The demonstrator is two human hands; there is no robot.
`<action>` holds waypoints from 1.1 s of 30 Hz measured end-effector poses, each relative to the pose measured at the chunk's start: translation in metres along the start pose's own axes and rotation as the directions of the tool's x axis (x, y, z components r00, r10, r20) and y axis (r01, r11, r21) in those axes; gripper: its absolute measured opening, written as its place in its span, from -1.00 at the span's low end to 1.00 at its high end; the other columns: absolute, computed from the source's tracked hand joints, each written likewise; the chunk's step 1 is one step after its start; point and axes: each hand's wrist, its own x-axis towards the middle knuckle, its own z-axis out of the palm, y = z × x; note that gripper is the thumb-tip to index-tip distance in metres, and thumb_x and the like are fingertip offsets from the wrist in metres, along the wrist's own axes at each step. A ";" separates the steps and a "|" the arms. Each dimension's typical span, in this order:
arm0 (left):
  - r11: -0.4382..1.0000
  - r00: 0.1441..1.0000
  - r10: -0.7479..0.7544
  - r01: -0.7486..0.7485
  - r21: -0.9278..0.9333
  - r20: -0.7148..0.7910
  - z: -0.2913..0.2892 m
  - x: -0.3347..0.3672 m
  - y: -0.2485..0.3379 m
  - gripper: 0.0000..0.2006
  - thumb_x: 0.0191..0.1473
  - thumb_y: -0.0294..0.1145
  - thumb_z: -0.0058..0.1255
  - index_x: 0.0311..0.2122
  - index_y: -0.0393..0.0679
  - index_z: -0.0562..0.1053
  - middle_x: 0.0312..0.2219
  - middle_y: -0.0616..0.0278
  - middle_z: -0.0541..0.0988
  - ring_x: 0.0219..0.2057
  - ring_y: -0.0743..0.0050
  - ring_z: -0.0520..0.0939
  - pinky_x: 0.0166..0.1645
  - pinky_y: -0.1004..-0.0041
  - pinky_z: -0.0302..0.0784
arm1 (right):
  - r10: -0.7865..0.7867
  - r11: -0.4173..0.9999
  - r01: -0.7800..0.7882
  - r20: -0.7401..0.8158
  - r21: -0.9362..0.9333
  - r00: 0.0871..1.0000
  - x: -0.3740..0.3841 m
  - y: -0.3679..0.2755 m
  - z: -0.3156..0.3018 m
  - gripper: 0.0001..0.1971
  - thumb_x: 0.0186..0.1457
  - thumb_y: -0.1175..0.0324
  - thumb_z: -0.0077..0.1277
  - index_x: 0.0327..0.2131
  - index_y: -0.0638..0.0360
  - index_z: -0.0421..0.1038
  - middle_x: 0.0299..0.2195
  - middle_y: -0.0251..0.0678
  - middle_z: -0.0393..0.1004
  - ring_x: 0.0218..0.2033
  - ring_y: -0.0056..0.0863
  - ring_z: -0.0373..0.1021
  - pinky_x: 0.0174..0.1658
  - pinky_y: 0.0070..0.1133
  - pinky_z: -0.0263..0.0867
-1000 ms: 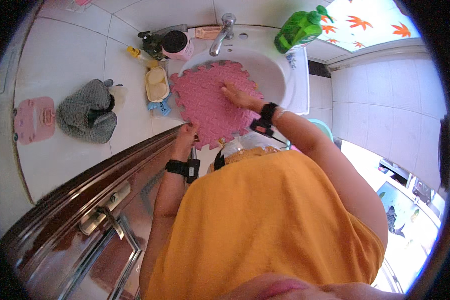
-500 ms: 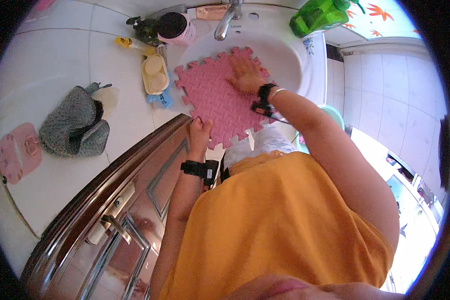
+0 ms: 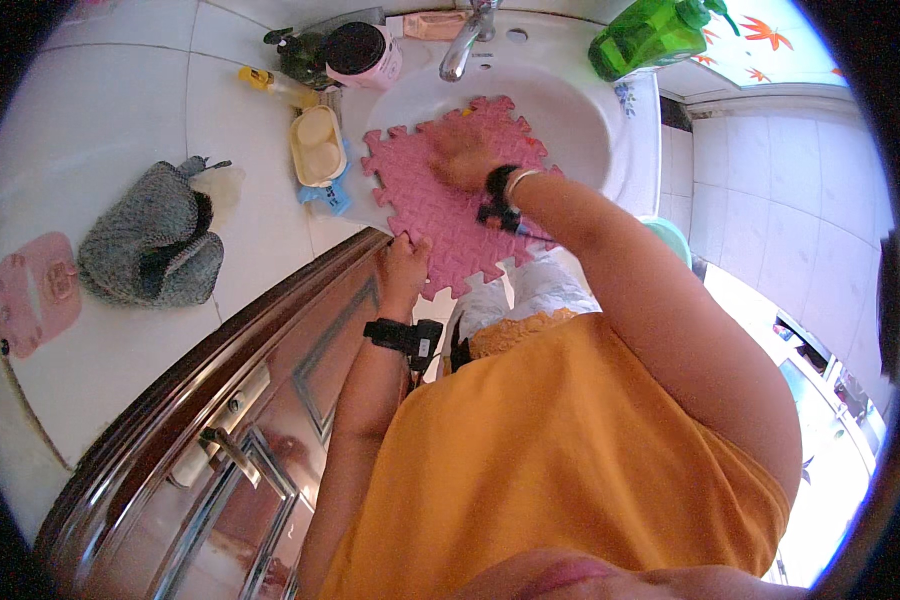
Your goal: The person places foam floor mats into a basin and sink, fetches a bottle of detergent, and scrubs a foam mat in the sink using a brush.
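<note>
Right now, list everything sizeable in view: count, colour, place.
Foam mat: one, pink, over sink
Sink: one, white, beneath mat
Tap: one, silver, sink's rear
Pump bottle: one, green, rear right
Jar: one, pink, near tap
Bottle: one, dark, by jar
Dish: one, yellow, sink's left
Packet: one, blue, by dish
Cloth: one, grey, left tiles
Flat item: one, pink, far left
Door: one, brown, lower left
Tub: one, mint, right of mat
Shirt: one, orange, lower middle
Left hand: one, gripping mat's edge
Right hand: one, on mat

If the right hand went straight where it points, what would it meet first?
Beyond the pink toothed-edge foam mat beneath it, probably the glossy white sink's inner wall; depth is unclear.
</note>
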 end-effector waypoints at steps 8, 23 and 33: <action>0.983 0.993 0.110 -0.115 -0.143 -0.043 -0.002 -0.007 -0.004 -0.83 0.01 -0.36 -0.08 -0.35 -0.25 0.33 -0.50 0.29 0.45 -0.50 0.50 0.43 -0.41 0.46 0.35 | -0.111 0.992 0.120 0.230 -0.028 0.967 0.002 0.018 -0.034 -0.45 0.11 0.04 -0.37 0.13 0.05 -0.04 0.20 -0.30 -0.13 0.21 -0.22 -0.21 0.12 -0.07 -0.18; 0.930 0.997 0.074 -0.066 -0.362 0.008 0.003 -0.015 -0.005 -0.82 -0.01 -0.38 -0.07 -0.32 -0.27 0.38 -0.42 0.35 0.45 -0.40 0.56 0.41 -0.26 0.51 0.32 | -0.544 0.837 0.483 0.301 0.257 0.783 -0.117 0.049 -0.041 -0.43 0.10 0.07 -0.26 0.16 0.02 -0.06 0.21 -0.30 -0.15 0.22 -0.29 -0.19 0.22 -0.32 -0.29; 0.959 0.998 -0.036 0.020 -0.281 -0.051 0.009 -0.017 -0.004 -0.80 0.07 -0.32 -0.15 -0.39 -0.24 0.39 -0.48 0.39 0.41 -0.47 0.65 0.37 -0.35 0.54 0.29 | -0.504 0.854 0.456 0.177 0.252 0.846 -0.140 -0.037 -0.032 -0.38 0.10 -0.05 -0.33 0.16 0.04 -0.09 0.19 -0.23 -0.11 0.22 -0.32 -0.19 0.19 -0.21 -0.31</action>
